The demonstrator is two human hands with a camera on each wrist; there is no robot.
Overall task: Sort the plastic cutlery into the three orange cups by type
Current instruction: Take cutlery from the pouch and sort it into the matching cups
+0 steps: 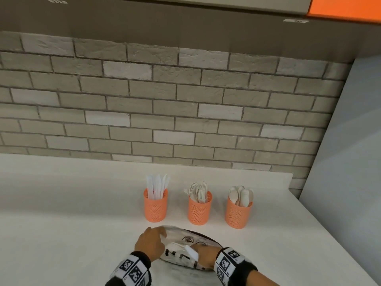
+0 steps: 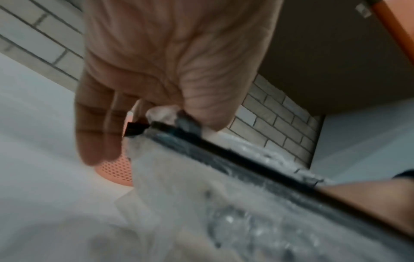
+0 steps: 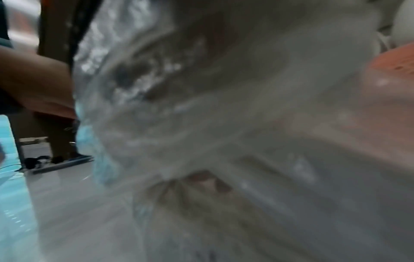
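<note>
Reaching into a clear zip bag [image 1: 186, 244], my right hand [image 1: 204, 257] has its grip clamped on a white plastic utensil [image 1: 190, 251], a flat, pale blade-like piece angled up toward my wrist (knife or handle, I cannot tell which). One more thin white piece [image 1: 177, 245] lies inside the bag beside it. The bag is crinkled, see-through, printed with dark markings, and edged by a black zip strip [image 2: 235, 159] that my left hand [image 1: 151, 242] pinches at the far corner, thumb on top and fingers curled behind. It lies flat on the white desk [image 1: 72, 213], just in front of the three orange cups. These are perforated and stand upright in a row: the left cup [image 1: 155, 205] holds white knives, the middle cup [image 1: 199, 208] holds forks with tines up, and the right cup [image 1: 238, 212] holds spoons with bowls up. Behind them rises a pale brick wall [image 1: 165, 100].
</note>
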